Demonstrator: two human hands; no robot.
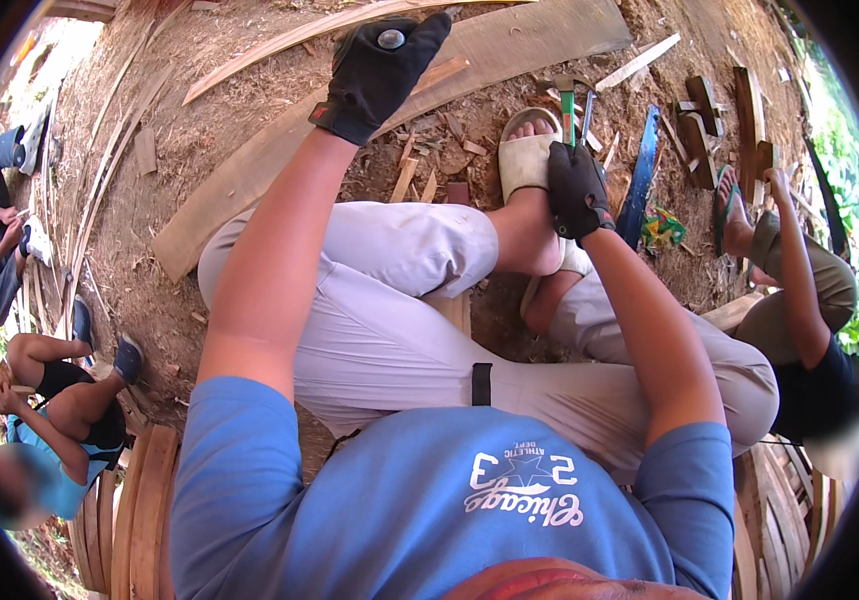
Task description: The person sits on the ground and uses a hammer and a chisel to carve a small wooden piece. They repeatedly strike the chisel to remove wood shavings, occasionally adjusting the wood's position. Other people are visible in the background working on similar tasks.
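My left hand [382, 82], in a black glove, is raised at the top, closed around something with a round, shiny metal end [391, 39]. The rest of that thing is hidden in the fist. Beside my sandalled foot [527, 165], my right hand [580, 190], also gloved in black, wraps around the lower part of a green-handled hammer [568, 115]. A slim tool with a bluish shaft [588, 118] stands right beside it; whether my fingers hold that too I cannot tell. Under my left hand lies a long, wide wooden board [520, 50].
A blue saw-like blade [640, 175] and a colourful wrapper [662, 227] lie right of my right hand. Dark wooden blocks [700, 125] sit beyond, near a squatting person [795, 260]. Two people sit at the left. Wood strips [100, 190] and chips cover the dirt.
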